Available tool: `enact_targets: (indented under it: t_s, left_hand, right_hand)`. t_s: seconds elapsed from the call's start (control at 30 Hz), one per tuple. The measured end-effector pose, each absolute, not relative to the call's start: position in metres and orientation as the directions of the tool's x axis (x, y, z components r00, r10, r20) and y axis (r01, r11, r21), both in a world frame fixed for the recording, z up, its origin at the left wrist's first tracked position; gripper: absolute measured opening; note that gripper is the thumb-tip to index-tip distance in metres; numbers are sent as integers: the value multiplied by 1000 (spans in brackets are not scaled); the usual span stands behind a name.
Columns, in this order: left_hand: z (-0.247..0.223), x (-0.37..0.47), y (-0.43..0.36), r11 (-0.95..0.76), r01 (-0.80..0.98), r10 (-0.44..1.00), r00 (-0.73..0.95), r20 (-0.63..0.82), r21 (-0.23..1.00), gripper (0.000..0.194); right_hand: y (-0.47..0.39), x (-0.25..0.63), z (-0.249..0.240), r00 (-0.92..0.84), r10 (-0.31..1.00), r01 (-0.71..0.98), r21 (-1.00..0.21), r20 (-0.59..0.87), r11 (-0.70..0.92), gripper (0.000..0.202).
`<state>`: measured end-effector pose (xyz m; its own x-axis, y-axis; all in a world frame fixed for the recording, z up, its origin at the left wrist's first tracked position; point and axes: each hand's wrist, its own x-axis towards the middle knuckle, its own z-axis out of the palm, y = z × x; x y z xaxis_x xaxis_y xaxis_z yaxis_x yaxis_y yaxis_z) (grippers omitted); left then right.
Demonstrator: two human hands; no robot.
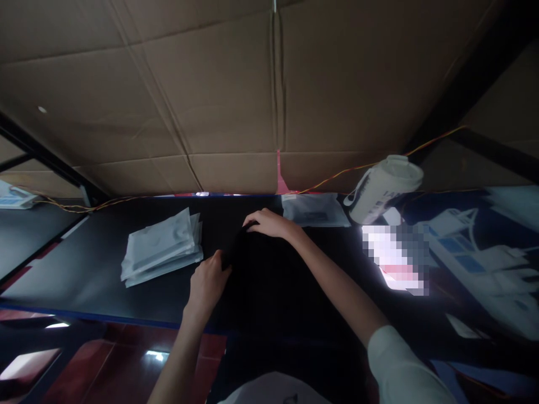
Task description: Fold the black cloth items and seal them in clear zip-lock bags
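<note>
A dark black piece of fabric (238,244) is stretched between my hands over the black tabletop (105,264); its outline melts into the dark surface, so I cannot tell its kind. My left hand (207,283) is closed on its near left edge. Farther forward and to the right, my right hand (269,222) pinches its upper edge with bent fingers. Left of my hands lies a small stack of frosted plastic bags (162,247). Another frosted bag (315,210), with something dark inside, lies just beyond my right hand.
A large white lidded cup with a handle (385,188) stands at the back right. Near it, a bright, pixelated screen (393,258) glows. More plastic packages (475,247) are piled at the far right. Cardboard (219,101) walls the back, with a thin yellow-red wire (332,178) along it.
</note>
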<state>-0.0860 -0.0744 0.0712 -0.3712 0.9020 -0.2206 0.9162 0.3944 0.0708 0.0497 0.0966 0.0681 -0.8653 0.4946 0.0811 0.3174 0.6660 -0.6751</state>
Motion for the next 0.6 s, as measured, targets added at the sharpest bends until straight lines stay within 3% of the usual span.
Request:
enact_targets:
  t_s: [0.13,0.27,0.37,0.5,0.6]
  left_hand:
    - [75,-83,-76,407,913,899,-394,-193,31,22]
    - [72,-84,-80,397,914,908,-379,-177,81,24]
    - [67,-83,-90,365,924,930,-367,-11,115,29]
    - [65,-73,-114,96,970,943,-161,290,225,27]
    - [68,-63,-129,-233,931,950,156,270,282,23]
  right_hand:
    - [96,48,64,-851,523,372,-644,50,668,25]
    - [89,46,67,-831,555,428,-592,37,682,24]
    - [80,46,78,-799,600,489,-528,50,695,32]
    - [60,55,110,-767,635,532,-461,94,711,41]
    - [39,71,137,-783,612,525,-410,110,746,43]
